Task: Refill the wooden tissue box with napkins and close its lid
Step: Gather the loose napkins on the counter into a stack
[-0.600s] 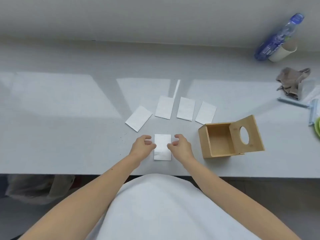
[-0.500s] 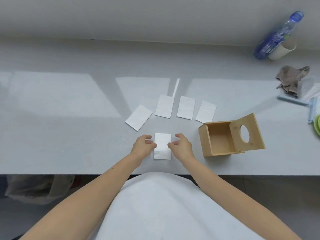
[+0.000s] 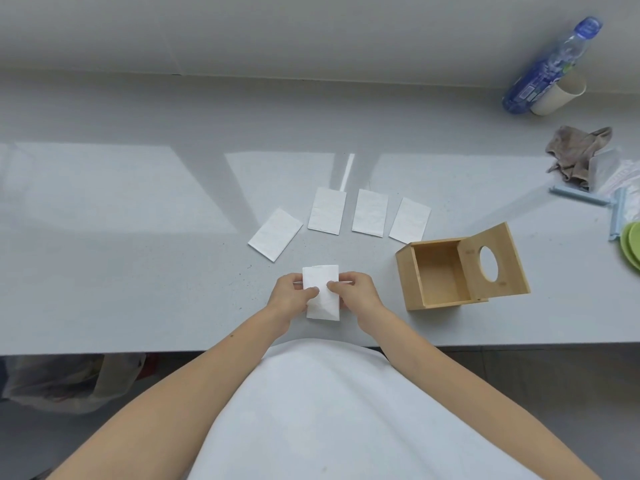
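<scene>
A folded white napkin [image 3: 321,296] is pinched from both sides, my left hand [image 3: 292,295] on its left edge and my right hand [image 3: 355,293] on its right edge, thumbs on top. It is lifted slightly off the grey counter [image 3: 138,271]. Several more folded napkins [image 3: 370,212] lie fanned out just beyond it. To the right stands the wooden tissue box [image 3: 438,271], empty inside, with its hinged lid [image 3: 491,261] swung up; the lid has an oval hole.
At the far right sit a blue plastic bottle [image 3: 547,67] and a paper cup [image 3: 559,93], a crumpled brown cloth [image 3: 578,150], light blue clips [image 3: 581,197] with plastic packaging, and green plates [image 3: 632,245] at the edge. The counter's front edge runs just below my hands.
My hands have closed in on the napkin from both sides and taken hold of it; its edges are lifted and it looks rumpled now.
</scene>
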